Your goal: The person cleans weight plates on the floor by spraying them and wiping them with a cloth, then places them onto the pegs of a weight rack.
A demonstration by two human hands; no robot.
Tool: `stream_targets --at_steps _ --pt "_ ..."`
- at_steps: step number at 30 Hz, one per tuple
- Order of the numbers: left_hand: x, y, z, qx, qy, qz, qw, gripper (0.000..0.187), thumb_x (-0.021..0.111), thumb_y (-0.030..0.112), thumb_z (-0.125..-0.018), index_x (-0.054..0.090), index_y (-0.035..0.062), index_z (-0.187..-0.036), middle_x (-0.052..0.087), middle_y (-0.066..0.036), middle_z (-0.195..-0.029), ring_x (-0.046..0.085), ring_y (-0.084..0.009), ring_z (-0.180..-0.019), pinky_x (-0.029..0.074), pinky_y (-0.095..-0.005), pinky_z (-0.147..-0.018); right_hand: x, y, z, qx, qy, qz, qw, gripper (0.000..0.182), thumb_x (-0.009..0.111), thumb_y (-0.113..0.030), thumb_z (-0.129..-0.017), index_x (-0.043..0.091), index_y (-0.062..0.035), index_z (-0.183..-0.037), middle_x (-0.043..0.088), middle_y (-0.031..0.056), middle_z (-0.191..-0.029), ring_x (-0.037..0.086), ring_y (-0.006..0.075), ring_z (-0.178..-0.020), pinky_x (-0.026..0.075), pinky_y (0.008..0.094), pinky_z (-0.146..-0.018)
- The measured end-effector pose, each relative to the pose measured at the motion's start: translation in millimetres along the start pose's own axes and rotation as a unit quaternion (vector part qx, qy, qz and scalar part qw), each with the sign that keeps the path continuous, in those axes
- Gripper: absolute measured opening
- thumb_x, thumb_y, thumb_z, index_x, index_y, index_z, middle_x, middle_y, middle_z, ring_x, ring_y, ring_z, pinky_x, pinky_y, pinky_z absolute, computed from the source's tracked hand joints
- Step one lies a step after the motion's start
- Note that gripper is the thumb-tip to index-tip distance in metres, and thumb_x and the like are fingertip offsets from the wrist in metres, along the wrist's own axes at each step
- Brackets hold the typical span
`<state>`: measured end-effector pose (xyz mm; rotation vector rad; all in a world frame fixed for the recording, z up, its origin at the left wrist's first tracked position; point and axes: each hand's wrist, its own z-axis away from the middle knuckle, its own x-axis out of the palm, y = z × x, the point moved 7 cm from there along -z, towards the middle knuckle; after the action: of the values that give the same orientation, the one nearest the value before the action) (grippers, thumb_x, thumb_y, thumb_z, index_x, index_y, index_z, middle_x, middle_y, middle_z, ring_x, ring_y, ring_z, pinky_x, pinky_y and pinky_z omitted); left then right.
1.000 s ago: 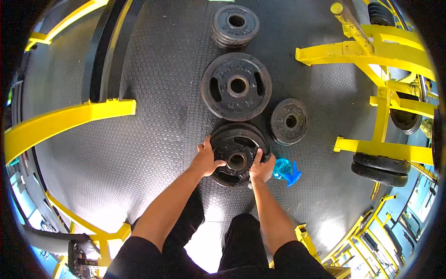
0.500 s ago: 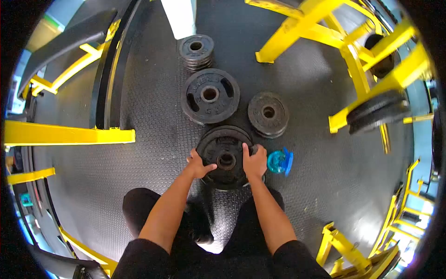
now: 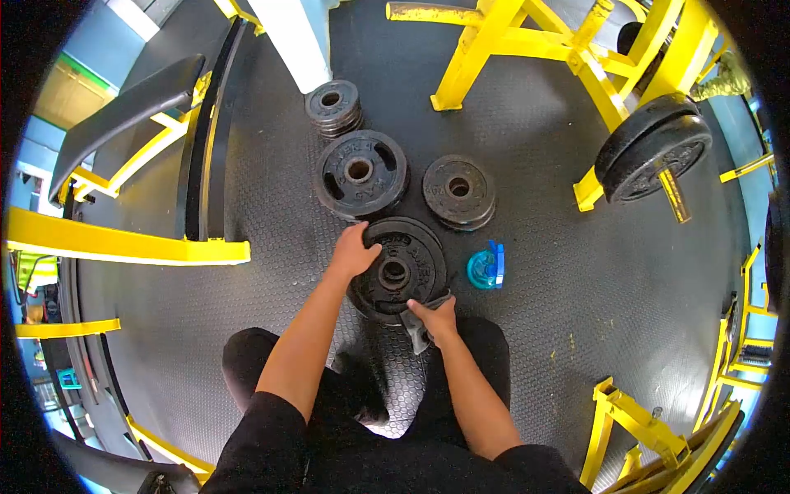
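A dark weight plate (image 3: pixel 415 284) lies flat on top of another plate, between my knees. My left hand (image 3: pixel 355 251) grips its upper left rim, thumb on the face and fingers over the edge. At the lower right rim, my right hand (image 3: pixel 436 319) presses a grey cloth (image 3: pixel 415 331) against the plate, thumb on top. Some fingers of the right hand are hidden by the cloth and the rim. Right of the plates stands a blue bottle (image 3: pixel 484 269) with a blue lid.
Ahead sit a large plate stack (image 3: pixel 378 165), a smaller stack (image 3: pixel 459 188) and small plates (image 3: pixel 339 100) by a white post (image 3: pixel 292 41). Yellow frames stand around, one bearing plates (image 3: pixel 658 148) at right and one foot (image 3: pixel 206 252) at left.
My left hand has moved up along the rim to the upper left. My right hand has slid down to the lower right with the cloth. The plate's lettering has turned. The view has shifted.
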<state>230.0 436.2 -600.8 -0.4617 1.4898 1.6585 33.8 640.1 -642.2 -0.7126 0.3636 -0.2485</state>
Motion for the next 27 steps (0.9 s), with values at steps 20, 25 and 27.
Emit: stream_targets --at_steps 20,25,27 --pt "40 88 -40 0.112 -0.119 -0.249 0.955 0.051 0.076 0.004 -0.073 0.063 0.014 -0.121 0.055 -0.011 -0.114 0.054 -0.0345 -0.11 0.049 -0.0451 -0.095 15 15 12 0.068 0.059 -0.025 0.996 0.105 0.089 -0.024 -0.06 0.032 0.008 -0.142 0.055 0.0293 -0.131 0.055 0.043 -0.121 0.042 0.0435 -0.105" --pt "10 102 -23 0.097 -0.114 -0.238 0.96 0.049 0.077 0.006 -0.069 0.064 0.0148 -0.115 0.056 -0.011 -0.107 0.057 -0.0352 -0.106 0.05 -0.0447 -0.091 -14 -14 27 0.026 0.042 -0.007 0.999 0.095 0.087 -0.019 -0.059 0.038 0.0065 -0.136 0.057 0.0275 -0.127 0.057 0.0407 -0.118 0.045 0.0438 -0.101" --pt "-16 110 -14 0.079 -0.104 -0.216 0.968 0.049 0.078 0.005 -0.067 0.064 0.0144 -0.113 0.055 -0.013 -0.105 0.057 -0.0365 -0.103 0.05 -0.0454 -0.089 -21 -29 32 -0.042 0.071 0.048 0.995 0.086 0.086 -0.018 -0.06 0.043 0.0041 -0.131 0.059 0.027 -0.122 0.058 0.0413 -0.115 0.047 0.0452 -0.097"
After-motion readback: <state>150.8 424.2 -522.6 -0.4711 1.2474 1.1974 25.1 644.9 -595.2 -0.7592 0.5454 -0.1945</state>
